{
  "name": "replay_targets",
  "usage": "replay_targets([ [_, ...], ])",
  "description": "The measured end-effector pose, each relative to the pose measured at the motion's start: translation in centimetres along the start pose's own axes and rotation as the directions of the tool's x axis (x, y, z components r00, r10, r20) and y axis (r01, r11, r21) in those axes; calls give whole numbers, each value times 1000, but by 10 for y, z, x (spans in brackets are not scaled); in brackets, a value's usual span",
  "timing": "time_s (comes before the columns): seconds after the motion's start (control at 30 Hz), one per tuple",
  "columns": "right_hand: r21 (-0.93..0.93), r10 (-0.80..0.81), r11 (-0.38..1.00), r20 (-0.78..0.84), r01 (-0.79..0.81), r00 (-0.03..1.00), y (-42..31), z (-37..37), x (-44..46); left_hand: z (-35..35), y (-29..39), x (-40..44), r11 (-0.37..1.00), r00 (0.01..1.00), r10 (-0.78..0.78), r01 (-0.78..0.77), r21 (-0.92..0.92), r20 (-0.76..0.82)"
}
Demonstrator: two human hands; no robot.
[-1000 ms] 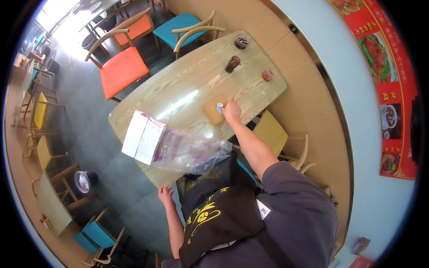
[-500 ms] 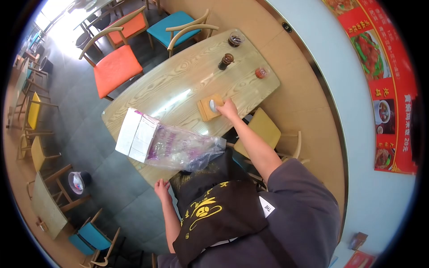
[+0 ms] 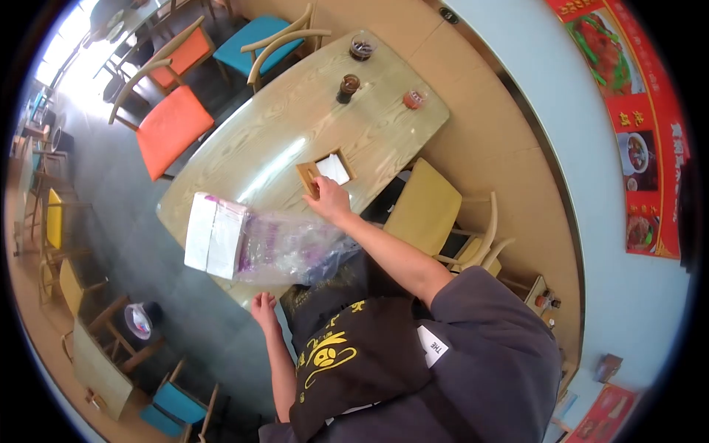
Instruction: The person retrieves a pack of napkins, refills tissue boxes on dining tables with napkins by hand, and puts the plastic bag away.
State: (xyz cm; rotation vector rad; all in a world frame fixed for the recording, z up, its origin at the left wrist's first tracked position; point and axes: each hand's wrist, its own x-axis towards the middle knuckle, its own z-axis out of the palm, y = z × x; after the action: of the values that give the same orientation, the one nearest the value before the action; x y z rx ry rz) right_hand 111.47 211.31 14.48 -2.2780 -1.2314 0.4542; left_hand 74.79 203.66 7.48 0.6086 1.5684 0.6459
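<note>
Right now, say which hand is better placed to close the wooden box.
Probably the right hand: it holds the lid at the open box; the left hand is farther off, by the table.

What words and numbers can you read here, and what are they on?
"THE": on the small white rectangular tag.
Too blurred: yellow writing on the black cloth apron.
Too crumpled: purple print on the clear plastic bag.
Too blurred to quote surely: characters on the big red picture poster.
Too small: the mark on the round black sign and any writing on the lower red poster.
</note>
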Motion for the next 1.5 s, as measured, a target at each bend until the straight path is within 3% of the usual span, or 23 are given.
replay_targets([
  [0.1, 155, -36, 986, -115, 53, 993, 4, -10, -20, 18, 16, -18, 870, 944, 307, -329, 366, 120],
  [0.17, 134, 45, 991, -131, -27, 990, 34, -13, -49, 54, 39, -35, 834, 918, 342, -394, 387, 200],
  [0.2, 96, 77, 993, -75, -69, 994, 57, -13, -65, 74, 50, -45, 814, 891, 356, -444, 374, 282],
  [0.27, 52, 141, 988, 94, -146, 986, 97, -7, -100, 110, 57, -45, 474, 661, 525, -750, 461, 536],
  [0.37, 32, 365, 909, 418, -415, 832, 127, 10, -138, 166, 67, -54, 357, 589, 440, -807, 469, 678],
  [0.43, 368, 435, 233, 788, -900, 435, 109, 13, -139, 189, 57, -52, 318, 613, 396, -790, 524, 684],
  [0.47, 357, 431, 238, 794, -903, 428, 110, 17, -138, 195, 50, -49, 263, 631, 351, -775, 574, 691],
  [0.53, 525, 199, -43, 838, -850, 508, 111, 29, -135, 199, 39, -42, 281, 657, 292, -754, 594, 695],
  [0.6, 500, 149, 81, 849, -862, 507, 90, 16, -130, 192, 35, -40, 291, 690, 237, -722, 628, 684],
  [0.67, 526, 102, 697, 600, -488, 793, 74, 9, -132, 182, 39, -40, 282, 652, 327, -758, 588, 684],
  [0.7, 491, -3, 839, 438, -236, 899, 75, 10, -134, 176, 42, -44, 288, 583, 452, -812, 508, 675],
  [0.83, 551, -89, 805, 478, -219, 874, 40, -7, -129, 166, 85, -74, 283, 446, 556, -895, 345, 701],
  [0.9, 441, -260, 898, 542, -7, 799, 23, -8, -123, 155, 88, -76, 257, 426, 551, -905, 339, 718],
  [1.03, 51, 0, 997, 757, -60, 653, -14, -22, -91, 143, 103, -83, 404, 456, 609, -883, 242, 649],
  [1.07, 268, -147, 961, 694, -63, 705, -2, -10, -97, 137, 111, -85, 406, 440, 616, -888, 215, 653],
  [1.13, 513, -134, 818, 612, -262, 779, -4, 6, -112, 127, 123, -88, 601, 610, 381, -734, 315, 695],
  [1.17, 670, -143, 608, 620, -426, 771, -19, 0, -114, 128, 129, -91, 607, 607, 383, -734, 306, 696],
  [1.27, 780, -82, 410, 548, -474, 832, -31, 13, -124, 136, 137, -84, 586, 747, 411, -655, 476, 522],
  [1.33, 795, -175, 270, 595, -543, 784, -38, 11, -124, 135, 130, -76, 419, 644, 506, -765, 489, 574],
  [1.4, 661, -299, 561, 723, -498, 623, -38, 4, -117, 133, 135, -80, 399, 614, 568, -788, 469, 548],
  [1.43, 556, -334, 782, 757, -283, 562, -29, 17, -115, 132, 129, -78, 355, 512, 599, -859, 369, 616],
  [1.47, 563, -351, 775, 760, -286, 546, -21, 42, -116, 129, 125, -78, 309, 401, 619, -915, 259, 676],
  [1.5, 646, -374, 551, 757, -528, 536, -11, 66, -117, 126, 127, -81, 308, 413, 615, -910, 278, 672],
])
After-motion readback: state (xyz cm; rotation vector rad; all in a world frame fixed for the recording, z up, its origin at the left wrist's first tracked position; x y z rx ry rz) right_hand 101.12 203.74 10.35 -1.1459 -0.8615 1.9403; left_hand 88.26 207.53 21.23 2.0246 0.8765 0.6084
